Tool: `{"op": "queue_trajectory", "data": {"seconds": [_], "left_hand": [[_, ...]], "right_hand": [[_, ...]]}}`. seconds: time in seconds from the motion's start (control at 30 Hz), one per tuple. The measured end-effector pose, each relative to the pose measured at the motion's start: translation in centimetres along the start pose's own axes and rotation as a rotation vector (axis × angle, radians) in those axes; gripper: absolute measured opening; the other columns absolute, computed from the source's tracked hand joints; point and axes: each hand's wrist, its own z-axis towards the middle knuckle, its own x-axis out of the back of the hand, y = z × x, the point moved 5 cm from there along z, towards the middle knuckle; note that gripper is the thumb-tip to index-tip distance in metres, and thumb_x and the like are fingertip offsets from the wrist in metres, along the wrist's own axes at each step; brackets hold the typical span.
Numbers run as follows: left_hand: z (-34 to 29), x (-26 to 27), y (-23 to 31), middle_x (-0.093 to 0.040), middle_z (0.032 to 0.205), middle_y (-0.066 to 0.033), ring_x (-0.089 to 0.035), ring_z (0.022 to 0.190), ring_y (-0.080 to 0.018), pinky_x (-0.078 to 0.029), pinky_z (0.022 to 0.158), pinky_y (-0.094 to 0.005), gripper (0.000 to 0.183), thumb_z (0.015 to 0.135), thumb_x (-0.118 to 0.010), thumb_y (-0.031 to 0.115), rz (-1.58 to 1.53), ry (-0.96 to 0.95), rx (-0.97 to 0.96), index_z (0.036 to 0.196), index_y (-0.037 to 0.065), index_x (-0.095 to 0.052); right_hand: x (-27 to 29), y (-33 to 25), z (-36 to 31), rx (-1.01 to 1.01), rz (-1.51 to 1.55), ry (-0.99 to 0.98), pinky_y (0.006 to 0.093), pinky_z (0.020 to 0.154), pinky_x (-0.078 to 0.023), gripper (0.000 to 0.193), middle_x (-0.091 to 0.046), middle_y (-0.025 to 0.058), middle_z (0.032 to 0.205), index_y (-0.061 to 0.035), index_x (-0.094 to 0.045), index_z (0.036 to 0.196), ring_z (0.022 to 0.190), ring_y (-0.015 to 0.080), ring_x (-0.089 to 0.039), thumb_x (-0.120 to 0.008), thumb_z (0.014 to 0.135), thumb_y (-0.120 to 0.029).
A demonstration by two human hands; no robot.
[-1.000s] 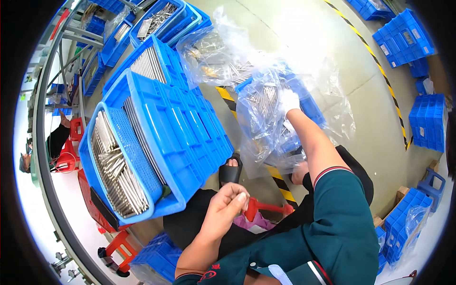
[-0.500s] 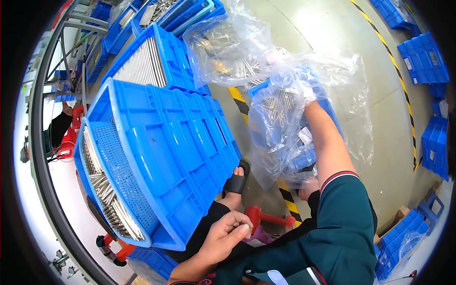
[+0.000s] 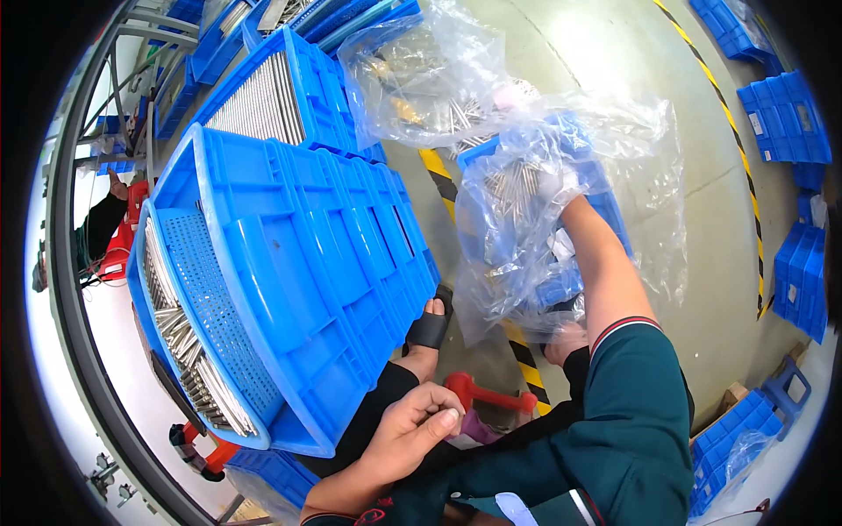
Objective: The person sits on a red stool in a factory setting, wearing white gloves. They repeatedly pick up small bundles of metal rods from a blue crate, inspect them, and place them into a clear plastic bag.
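Observation:
My right arm reaches forward to a clear plastic bag (image 3: 491, 263) draped in and around a blue crate (image 3: 611, 206) on the floor. At the bag's mouth my right hand (image 3: 559, 186), which looks white, perhaps gloved, is beside a bunch of thin metal rods (image 3: 513, 188). Film and glare blur its fingers, so their grip does not show. Close to my body, my left hand (image 3: 412, 430) is closed, thumb pressed against curled fingers; whatever it may hold is hidden. Left of it stands a tall stack of blue crates (image 3: 298, 237), with metal rods (image 3: 189, 337) beside a perforated blue basket (image 3: 206, 289).
A crate of neatly rowed rods (image 3: 263, 101) lies behind the stack. More clear plastic (image 3: 421, 79) and loose rods spread on the floor ahead. A red tool-like object (image 3: 482, 394) is between my legs. Blue crates (image 3: 785, 114) stand along the right, past striped floor tape (image 3: 741, 167).
The view has shifted slightly, so the crate stack appears a little farther left. My right hand stays at the rods and my left hand remains closed.

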Motion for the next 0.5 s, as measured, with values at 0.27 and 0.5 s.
{"op": "queue_trajectory", "data": {"seconds": [0.27, 0.5], "left_hand": [[-0.4, -0.3, 0.1, -0.056, 0.083, -0.0049, -0.052, 0.077, -0.0102, -0.042, 0.071, -0.0242, 0.018, 0.093, -0.054, 0.017, 0.007, -0.019, -0.008, 0.097, 0.0, -0.053], [-1.5, -0.8, 0.1, -0.056, 0.083, -0.0047, -0.052, 0.077, -0.0102, -0.042, 0.071, -0.0245, 0.018, 0.094, -0.053, 0.017, 0.018, -0.053, -0.061, 0.097, -0.001, -0.053]], "right_hand": [[4.0, -2.3, -0.3, 0.111, -0.07, 0.039, 0.0408, 0.071, -0.05, 0.026, -0.066, 0.0159, 0.096, -0.0099, -0.066, 0.095, 0.084, 0.0331, -0.064, -0.046, 0.088, -0.026], [7.6, -5.9, -4.9, -0.029, -0.493, -0.47, 0.0416, 0.084, -0.049, 0.039, -0.065, 0.0171, 0.107, -0.0073, -0.066, 0.107, 0.101, 0.032, -0.062, -0.039, 0.091, -0.03]]}}
